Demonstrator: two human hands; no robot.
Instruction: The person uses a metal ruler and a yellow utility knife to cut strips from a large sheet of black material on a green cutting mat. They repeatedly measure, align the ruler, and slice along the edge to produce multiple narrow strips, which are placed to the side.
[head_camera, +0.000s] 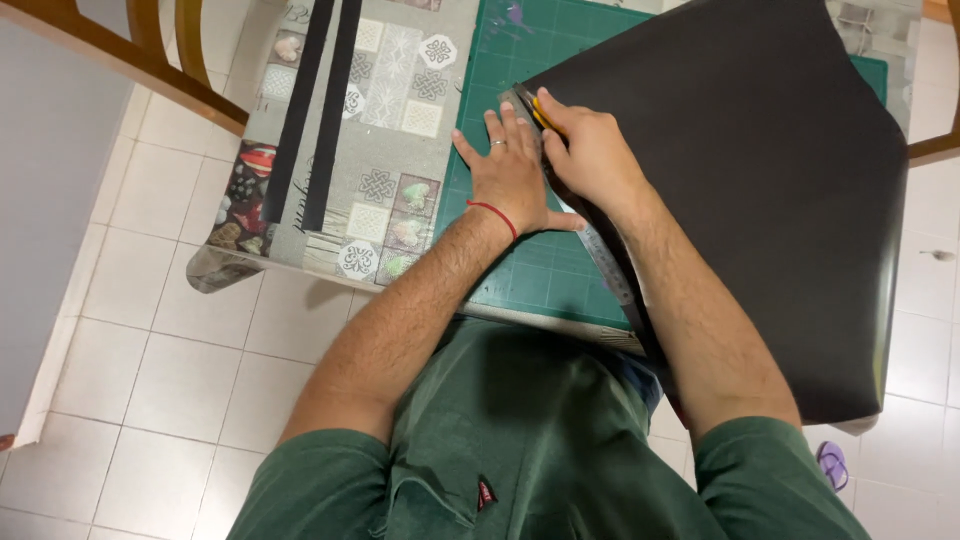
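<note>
My left hand (510, 170) lies flat, fingers spread, pressing a metal ruler (605, 265) onto the green cutting mat (520, 270). It wears a ring and a red string at the wrist. My right hand (590, 150) grips a yellow cutter (541, 112) whose tip rests at the far end of the ruler, along the left edge of a large black sheet (760, 190). The sheet covers most of the mat and hangs over the table's near edge.
Two long black strips (318, 110) lie side by side on the patterned tablecloth (400, 90) at the left. Wooden chair parts (150, 50) stand at the far left and right. White floor tiles (180, 350) lie below, with a purple sandal (832, 465).
</note>
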